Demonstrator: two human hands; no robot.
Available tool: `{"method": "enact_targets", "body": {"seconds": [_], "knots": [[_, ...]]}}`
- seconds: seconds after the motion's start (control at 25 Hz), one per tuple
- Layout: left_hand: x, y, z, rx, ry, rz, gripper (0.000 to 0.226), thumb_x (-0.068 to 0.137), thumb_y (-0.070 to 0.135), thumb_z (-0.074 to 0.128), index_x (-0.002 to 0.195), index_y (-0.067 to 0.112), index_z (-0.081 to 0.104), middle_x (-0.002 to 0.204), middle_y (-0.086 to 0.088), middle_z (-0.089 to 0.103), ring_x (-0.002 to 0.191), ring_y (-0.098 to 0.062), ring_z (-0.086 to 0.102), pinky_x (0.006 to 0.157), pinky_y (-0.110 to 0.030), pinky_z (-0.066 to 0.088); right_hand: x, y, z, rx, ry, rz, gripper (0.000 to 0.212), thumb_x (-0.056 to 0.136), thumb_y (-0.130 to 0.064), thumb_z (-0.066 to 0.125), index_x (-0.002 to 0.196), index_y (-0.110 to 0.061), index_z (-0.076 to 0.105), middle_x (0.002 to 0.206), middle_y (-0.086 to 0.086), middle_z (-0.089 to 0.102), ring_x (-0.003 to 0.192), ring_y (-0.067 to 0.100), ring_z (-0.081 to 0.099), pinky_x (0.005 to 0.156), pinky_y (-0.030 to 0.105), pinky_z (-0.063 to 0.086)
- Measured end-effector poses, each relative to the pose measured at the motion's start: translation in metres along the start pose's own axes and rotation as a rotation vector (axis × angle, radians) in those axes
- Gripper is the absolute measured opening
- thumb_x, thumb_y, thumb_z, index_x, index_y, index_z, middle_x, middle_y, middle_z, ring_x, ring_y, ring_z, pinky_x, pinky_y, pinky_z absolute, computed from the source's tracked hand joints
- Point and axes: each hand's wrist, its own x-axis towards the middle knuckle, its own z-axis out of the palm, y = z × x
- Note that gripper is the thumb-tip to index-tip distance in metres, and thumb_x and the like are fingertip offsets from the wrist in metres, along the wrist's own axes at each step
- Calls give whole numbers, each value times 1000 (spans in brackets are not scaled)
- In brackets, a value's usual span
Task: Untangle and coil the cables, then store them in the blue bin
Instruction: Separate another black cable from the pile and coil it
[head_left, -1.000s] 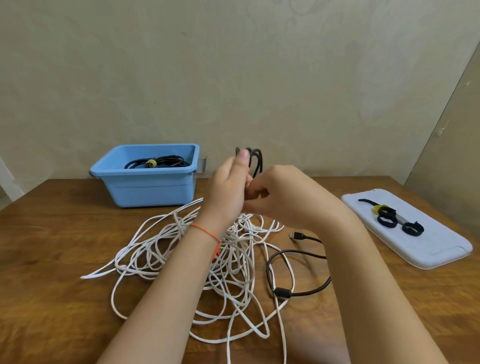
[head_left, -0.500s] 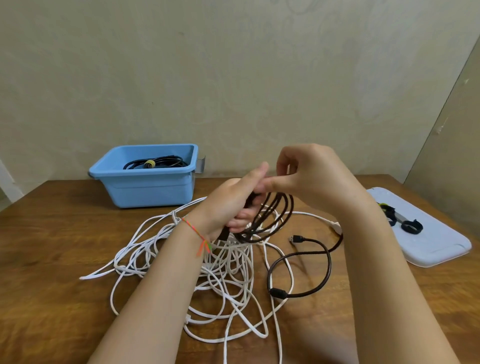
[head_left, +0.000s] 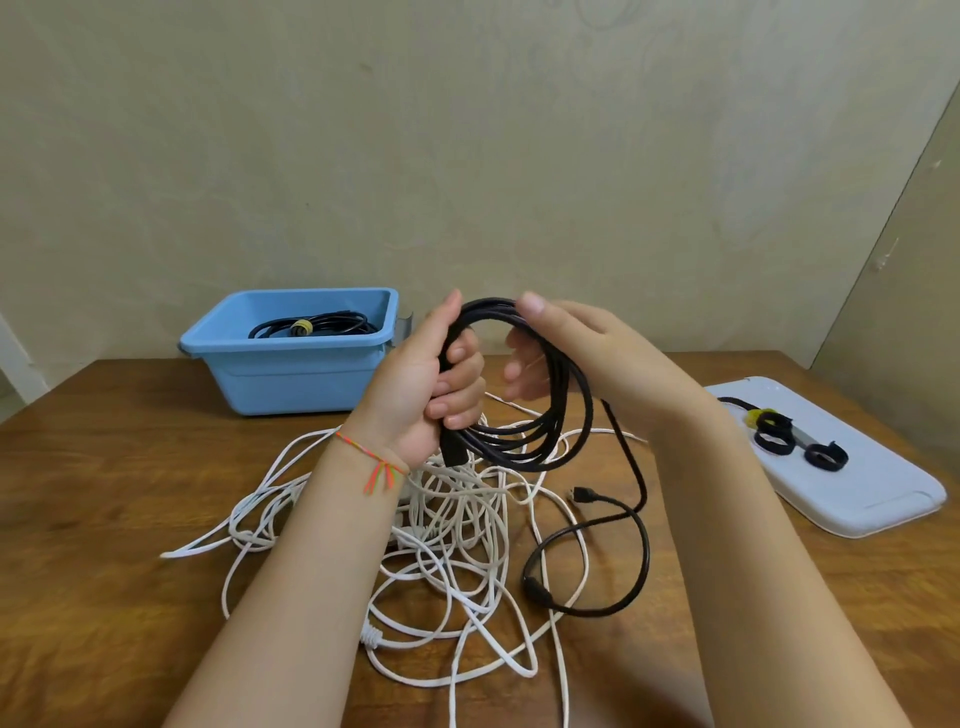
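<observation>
At the far left of the wooden table sits the blue bin, a smooth plastic tub against the wall, with a coiled black cable bound by a yellow tie lying inside; its lower loops are hidden by the bin's wall. In front of it a thin white cable sprawls in loose tangled loops over the tabletop, part of it covered by the left forearm and one strand cut off by the lower edge. The left hand grips a braided black cable, fingers curled tight round the bunched turns; one plug end pokes down below the fist. The coil stands roughly upright as an oval ring, long axis tilted from upper left to lower right. The right hand holds the ring's top right, thumb on the outside and fingers inside the loops. The cable's free tail drops to the table and curls in one loop, its plug pointing left. At far right a pale rounded plastic tray carries black hook-and-loop straps, one with yellow; details are hard to make out.
</observation>
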Motion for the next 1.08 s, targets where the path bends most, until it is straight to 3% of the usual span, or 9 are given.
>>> {"method": "enact_targets", "body": {"seconds": [0.12,0.24,0.32,0.48,0.64,0.76,0.92,1.08], "knots": [[5,-4,-3,-95,70,-10,54,100,53,42,57,20,37,39,7,20,28,-5,18,32,-20,17,3,6,-3,77,-35,13,28,99,-27,56,115,-5,63,85,10,68,79,27,70,78,37,59],[6,-3,-7,-199,10,-58,52,100,48,43,57,19,36,39,7,19,28,-6,17,34,-21,15,7,10,1,98,53,47,42,100,-45,49,93,-6,64,63,6,55,56,23,59,58,34,51],[5,-2,-6,-236,-114,-115,50,98,45,42,56,19,38,38,6,21,29,-8,17,36,-22,16,12,12,7,137,136,47,51,99,-55,45,74,-11,51,52,2,38,43,19,41,50,31,40],[3,-2,-6,-281,-248,-179,48,95,40,38,52,18,40,37,7,26,31,-9,14,37,-22,18,16,12,13,94,196,64,50,102,-53,40,68,-16,40,48,0,29,39,18,29,48,32,29],[6,-5,2,-310,28,-100,52,100,40,43,52,21,34,38,8,20,28,-5,18,32,-19,15,17,15,17,-54,284,129,57,103,-52,36,73,-7,56,55,5,53,45,18,51,48,25,40],[9,1,-3,-340,304,113,50,102,38,41,56,22,32,40,9,18,30,-6,15,33,-20,14,19,24,16,-199,190,211,49,105,-43,38,92,-5,67,63,6,59,42,13,48,43,22,38],[8,16,-18,-272,736,407,46,102,35,39,59,21,30,40,7,21,31,-11,17,38,-17,15,22,32,15,-426,67,266,11,99,-16,52,92,-15,60,68,7,60,41,14,47,43,24,42],[1,27,-27,-246,909,573,48,102,35,42,57,20,32,44,4,25,38,-15,20,41,-22,17,25,37,7,-435,217,281,10,95,-10,58,86,-13,56,74,9,67,49,17,60,50,30,54]]}}
